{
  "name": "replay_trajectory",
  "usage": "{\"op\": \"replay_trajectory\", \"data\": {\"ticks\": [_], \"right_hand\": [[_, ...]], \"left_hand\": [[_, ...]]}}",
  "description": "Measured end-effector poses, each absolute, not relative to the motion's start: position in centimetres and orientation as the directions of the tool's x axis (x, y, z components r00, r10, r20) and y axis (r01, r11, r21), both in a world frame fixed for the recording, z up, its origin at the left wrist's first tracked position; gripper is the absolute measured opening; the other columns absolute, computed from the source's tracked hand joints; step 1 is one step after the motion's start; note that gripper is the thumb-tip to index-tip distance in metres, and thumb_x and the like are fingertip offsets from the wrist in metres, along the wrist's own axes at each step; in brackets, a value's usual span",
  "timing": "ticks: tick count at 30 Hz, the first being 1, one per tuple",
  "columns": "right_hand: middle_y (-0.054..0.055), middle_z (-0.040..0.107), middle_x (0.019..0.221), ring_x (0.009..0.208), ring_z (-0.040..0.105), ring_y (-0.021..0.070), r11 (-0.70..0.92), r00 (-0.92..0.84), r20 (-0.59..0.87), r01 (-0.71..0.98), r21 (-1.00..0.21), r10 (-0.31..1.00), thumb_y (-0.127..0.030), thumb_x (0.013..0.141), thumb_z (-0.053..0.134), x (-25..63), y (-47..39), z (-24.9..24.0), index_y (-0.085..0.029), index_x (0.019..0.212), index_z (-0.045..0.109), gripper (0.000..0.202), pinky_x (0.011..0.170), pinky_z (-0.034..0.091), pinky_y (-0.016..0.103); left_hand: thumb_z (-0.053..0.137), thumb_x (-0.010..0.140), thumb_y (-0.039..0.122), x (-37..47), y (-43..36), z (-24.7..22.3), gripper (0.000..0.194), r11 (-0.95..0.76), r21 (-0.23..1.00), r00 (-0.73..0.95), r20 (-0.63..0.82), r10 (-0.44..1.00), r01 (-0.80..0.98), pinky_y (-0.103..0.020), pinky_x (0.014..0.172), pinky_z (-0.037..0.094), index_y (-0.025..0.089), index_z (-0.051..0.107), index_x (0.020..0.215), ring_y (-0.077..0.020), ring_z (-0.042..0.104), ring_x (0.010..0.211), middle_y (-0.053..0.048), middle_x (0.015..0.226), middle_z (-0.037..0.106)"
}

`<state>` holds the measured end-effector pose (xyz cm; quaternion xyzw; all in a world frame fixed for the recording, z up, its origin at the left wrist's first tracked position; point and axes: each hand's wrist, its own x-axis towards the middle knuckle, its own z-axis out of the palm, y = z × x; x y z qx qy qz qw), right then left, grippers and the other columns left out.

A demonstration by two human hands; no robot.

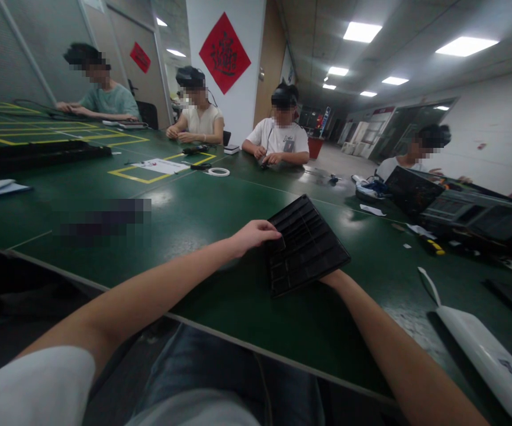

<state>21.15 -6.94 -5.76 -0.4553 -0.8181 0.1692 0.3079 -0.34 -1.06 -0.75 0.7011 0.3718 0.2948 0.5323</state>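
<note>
Tray (pixel 309 245) black, tilted off green table (pixel 220 207) — long axis runs 11 to 5 o'clock. Your left hand (pixel 256 234) pinches its 9 o'clock edge, fingers curled; right hand (pixel 333 277) underneath at 5 o'clock, grip hidden — cannot tell.

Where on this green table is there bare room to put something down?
Bare green lies left of the black tray held by the left hand, up to the tape roll. Right of the tray, a smaller patch reaches the white device. The far right, around the open black cases, is crowded.
</note>
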Motion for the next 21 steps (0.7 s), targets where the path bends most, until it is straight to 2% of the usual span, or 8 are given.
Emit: {"op": "replay_trajectory", "data": {"ticks": [2,4,8,11,14,16,19,21], "right_hand": [[0.003,0.027,0.136,0.128,0.020,0.0172,0.527,-0.379,0.367,0.644,-0.555,0.850,-0.053,0.081,0.031,21.6,-6.5,-6.5,-0.022,0.126,0.038,0.056,0.110,0.007,0.033],[0.005,0.029,0.135,0.128,0.022,0.0180,0.532,-0.380,0.374,0.635,-0.560,0.846,-0.052,0.080,0.033,21.7,-6.2,-7.0,-0.020,0.124,0.041,0.055,0.110,0.008,0.034],[0.007,0.033,0.134,0.127,0.025,0.0205,0.527,-0.343,0.400,0.585,-0.617,0.850,-0.049,0.078,0.037,21.4,-6.2,-7.0,-0.020,0.119,0.045,0.052,0.109,0.010,0.039],[0.007,0.043,0.127,0.120,0.036,0.0224,0.509,-0.355,0.366,0.539,-0.672,0.860,-0.047,0.076,0.041,21.3,-6.3,-6.0,-0.021,0.112,0.049,0.045,0.104,0.023,0.043],[0.009,0.054,0.112,0.103,0.051,0.0226,0.465,-0.317,0.340,0.595,-0.656,0.885,-0.041,0.074,0.046,22.5,-6.4,-4.4,-0.018,0.108,0.051,0.042,0.091,0.039,0.042],[0.010,0.055,0.108,0.100,0.050,0.0231,0.371,-0.218,0.332,0.768,-0.522,0.918,-0.035,0.072,0.049,24.4,-6.4,-3.3,-0.014,0.112,0.050,0.045,0.090,0.038,0.041],[0.012,0.055,0.107,0.100,0.048,0.0249,0.054,0.039,0.318,0.958,-0.280,0.947,-0.031,0.074,0.050,28.3,-6.8,-2.4,-0.011,0.114,0.049,0.045,0.091,0.035,0.039],[0.013,0.054,0.107,0.102,0.047,0.0277,-0.178,0.213,0.300,0.974,-0.139,0.930,-0.032,0.077,0.047,30.8,-7.1,-2.4,-0.012,0.115,0.049,0.044,0.090,0.034,0.041]], "left_hand": [[0.067,0.056,0.039,-0.2,-1.4,-1.0,0.042,-0.385,0.860,0.616,0.109,0.780,0.334,-0.024,0.056,0.038,0.013,0.057,0.088,-0.0116,0.049,0.064,-0.001,0.074,0.053],[0.066,0.056,0.044,-0.1,-1.7,-1.2,0.049,-0.548,0.726,0.649,0.185,0.738,0.417,-0.026,0.059,0.039,0.013,0.057,0.093,-0.0138,0.050,0.068,-0.003,0.078,0.054],[0.061,0.062,0.045,0.2,-2.0,-1.5,0.041,-0.708,0.524,0.658,0.325,0.679,0.473,-0.027,0.061,0.040,0.013,0.059,0.088,-0.0148,0.050,0.069,-0.004,0.077,0.054],[0.062,0.060,0.044,0.4,-1.6,-1.4,0.036,-0.741,0.463,0.641,0.387,0.663,0.487,-0.026,0.058,0.038,0.014,0.060,0.080,-0.0142,0.049,0.066,-0.003,0.073,0.053],[0.059,0.062,0.043,-0.6,0.1,-0.7,0.032,-0.675,0.464,0.545,0.399,0.738,0.574,-0.025,0.056,0.037,0.015,0.061,0.077,-0.0141,0.049,0.065,-0.003,0.073,0.054],[0.057,0.063,0.045,-2.4,2.0,0.2,0.032,-0.545,0.469,0.406,0.370,0.836,0.695,-0.025,0.054,0.035,0.017,0.062,0.077,-0.0150,0.050,0.065,-0.003,0.073,0.056],[0.055,0.062,0.052,-6.4,5.2,1.3,0.036,-0.294,0.372,0.171,0.329,0.929,0.880,-0.025,0.054,0.034,0.017,0.060,0.068,-0.0173,0.051,0.065,-0.004,0.069,0.056],[0.055,0.063,0.053,-9.1,6.8,1.5,0.038,-0.151,0.290,0.053,0.318,0.946,0.945,-0.027,0.057,0.035,0.015,0.055,0.059,-0.0190,0.051,0.067,-0.005,0.064,0.053]]}}
